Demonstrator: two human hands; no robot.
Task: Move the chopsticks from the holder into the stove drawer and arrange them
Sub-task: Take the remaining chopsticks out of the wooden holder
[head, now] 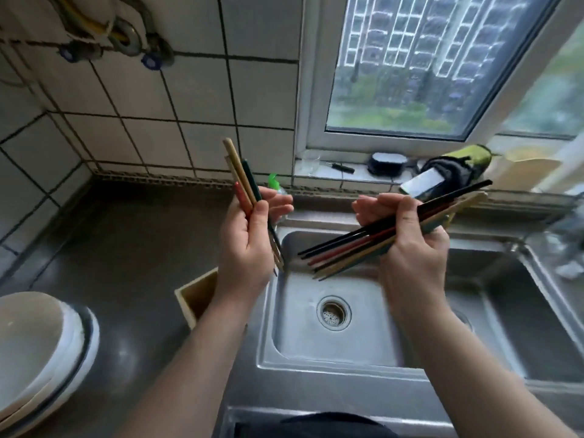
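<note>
My left hand [249, 235] grips a small bundle of chopsticks [241, 175], beige, green and red, held nearly upright with their tips pointing down over the sink's left edge. My right hand [407, 238] grips a larger bundle of chopsticks [350, 248], black, red, beige and green, lying slanted with the tips toward the left above the sink. A square wooden holder [197, 294] stands on the dark counter below my left forearm, partly hidden by it. No drawer is in view.
A steel double sink [316, 352] with a drain lies under both hands. White bowls [34, 349] are stacked at the lower left. The window sill holds a glass [309, 162], a dark brush and a green and black bundle. Tiled wall behind.
</note>
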